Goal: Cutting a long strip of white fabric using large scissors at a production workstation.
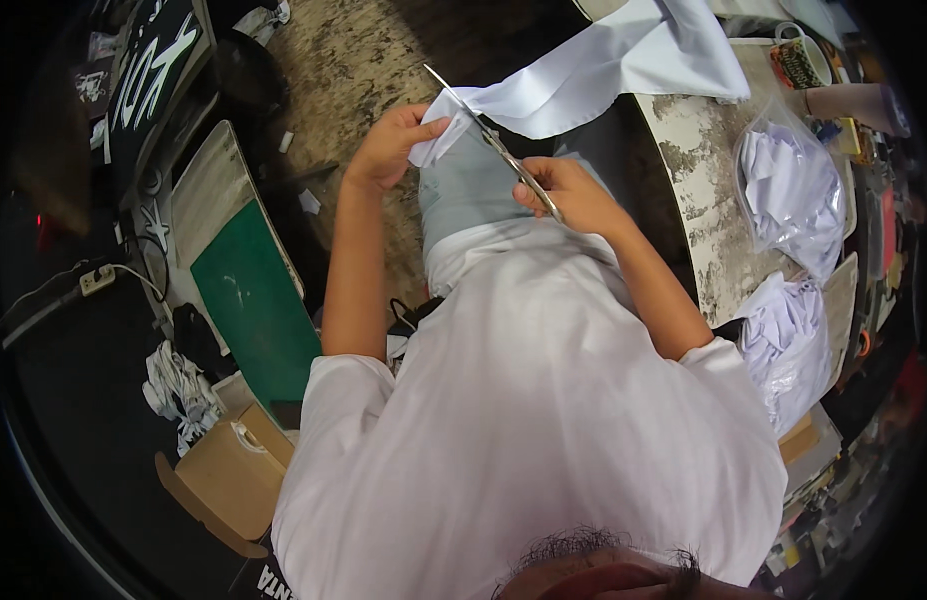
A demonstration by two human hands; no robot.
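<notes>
My left hand (pixel 391 146) pinches the near end of a long white cloth strip (pixel 563 92) between thumb and fingers. In my right hand (pixel 565 192) is a pair of metal scissors (pixel 500 147), its fingers wrapped round the handles. The scissor blades lie across the cloth just right of my left hand, with the tip poking out past its upper edge. Whether the blades are parted is hard to tell. From there the strip runs up and right, its wide far part draped over the edge of the worn table at the right.
On the worn table (pixel 691 180) at right lie a clear bag of white cloth (pixel 791 180), another white bundle (pixel 785 345) and a patterned mug (pixel 801 62). To my left are a board with a green mat (pixel 253 300), an open cardboard box (pixel 233 465) and a power socket (pixel 97 280).
</notes>
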